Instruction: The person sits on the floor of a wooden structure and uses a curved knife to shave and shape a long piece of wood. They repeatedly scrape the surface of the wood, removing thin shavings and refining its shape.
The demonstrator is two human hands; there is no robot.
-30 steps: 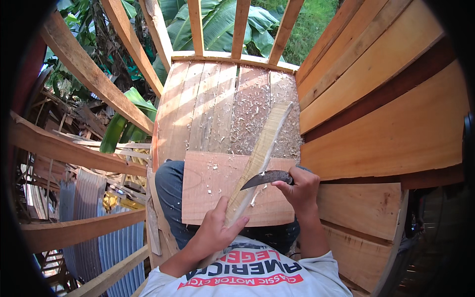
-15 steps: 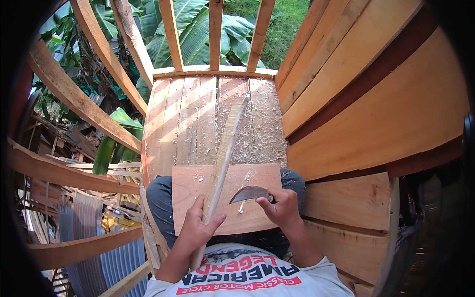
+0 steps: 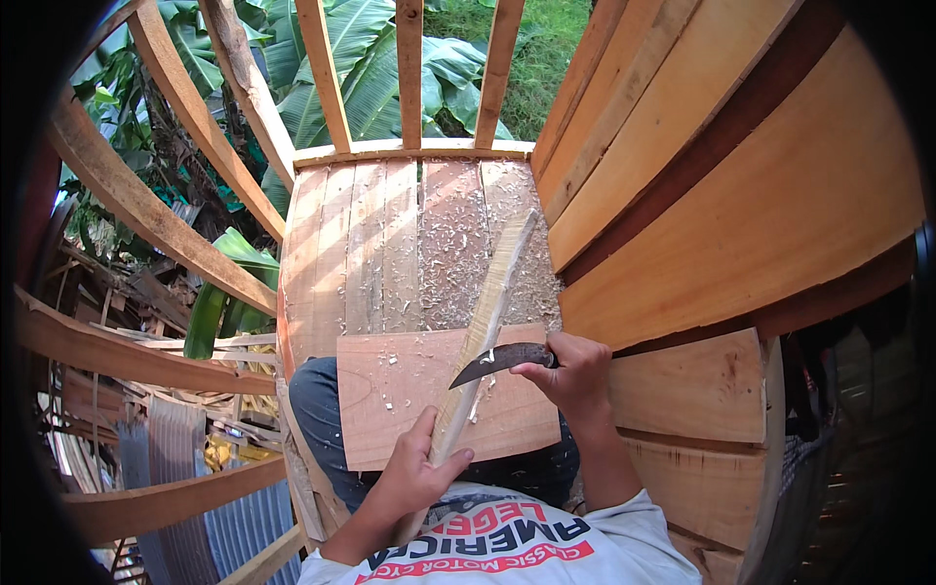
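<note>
A long, pale wooden stick (image 3: 497,283) slants up and to the right from my body. My left hand (image 3: 421,472) is wrapped round its lower part. In my right hand (image 3: 577,372) I grip a knife (image 3: 495,361) with a broad, dark, curved blade. The blade crosses the stick at about its middle, its tip pointing left, and a small curl of shaving sits on it. Under the stick, a flat wooden board (image 3: 375,400) lies across my lap, with a few chips on it. The lower end of the stick is partly hidden by my left hand and forearm.
Wood shavings (image 3: 448,253) are scattered over the plank floor (image 3: 331,244) ahead. Wooden slats (image 3: 185,214) stand along the left and far sides, with large green leaves (image 3: 366,83) beyond. Wide planks (image 3: 741,224) wall the right. Corrugated metal sheets (image 3: 175,468) show at lower left.
The stick's far end has swung right, and my left hand has shifted right with it. My right hand has moved up slightly, bringing the knife from beside the stick onto it.
</note>
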